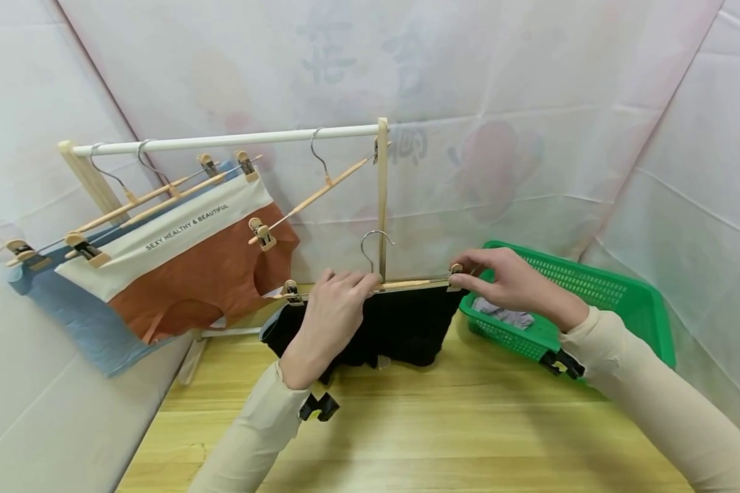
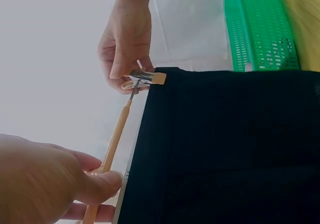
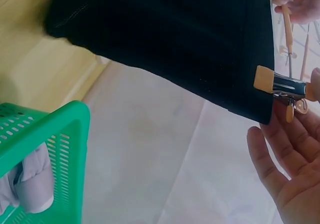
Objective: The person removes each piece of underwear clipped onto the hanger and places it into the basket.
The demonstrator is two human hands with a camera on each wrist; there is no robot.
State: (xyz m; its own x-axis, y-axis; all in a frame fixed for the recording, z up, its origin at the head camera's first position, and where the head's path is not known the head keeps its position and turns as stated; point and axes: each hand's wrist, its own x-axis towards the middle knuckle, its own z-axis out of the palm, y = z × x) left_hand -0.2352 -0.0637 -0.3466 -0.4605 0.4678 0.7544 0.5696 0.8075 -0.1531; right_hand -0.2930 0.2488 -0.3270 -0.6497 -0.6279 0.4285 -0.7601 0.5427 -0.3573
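Observation:
Black underwear (image 1: pixel 407 325) hangs by its waistband from a wooden clip hanger (image 1: pixel 410 283) with a metal hook, above the table. My left hand (image 1: pixel 333 318) pinches the hanger's bar near the middle, thumb and fingers round the wood in the left wrist view. My right hand (image 1: pixel 508 277) holds the right-hand clip (image 3: pixel 280 85) by its end between thumb and fingers; its other fingers spread behind. That clip's jaws sit over the waistband's corner. A second clip (image 1: pixel 292 292) is on the waistband's left end.
A white-railed wooden rack (image 1: pixel 234 139) stands at left and centre. On it hang orange-and-white underwear (image 1: pixel 222 253), a blue garment (image 1: pixel 92 315) and a bare clip hanger (image 1: pixel 327 187). A green basket (image 1: pixel 660 322) holding a greyish garment (image 1: pixel 502 315) stands right on the wooden table (image 1: pixel 456 431).

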